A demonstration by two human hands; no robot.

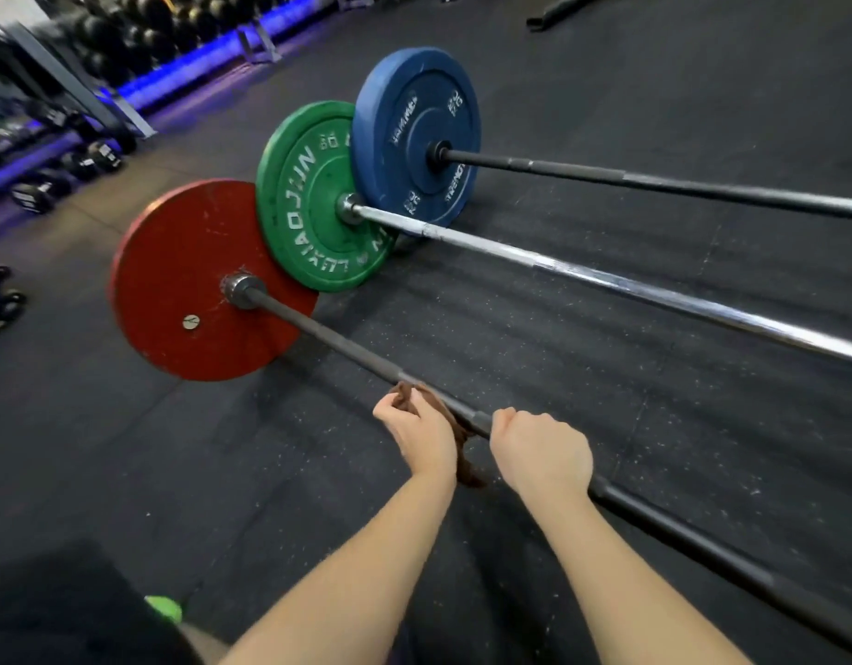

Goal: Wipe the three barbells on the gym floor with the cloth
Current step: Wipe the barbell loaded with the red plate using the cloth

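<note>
Three barbells lie side by side on the black rubber floor. The nearest has a dark bar (328,343) and a red plate (174,261). The middle one has a chrome bar (606,280) and a green plate (309,184). The farthest has a black bar (654,180) and a blue plate (405,88). My left hand (417,431) grips a brown cloth (465,458) wrapped over the nearest bar, with a tail hanging below. Just to its right, my right hand (541,453) is curled round the same bar.
A dumbbell rack (141,45) with blue lighting runs along the back left. Loose dumbbells (54,180) sit on the floor at the left edge. A dark piece of equipment (558,12) lies at the top right. My green shoe (167,609) shows at the bottom left.
</note>
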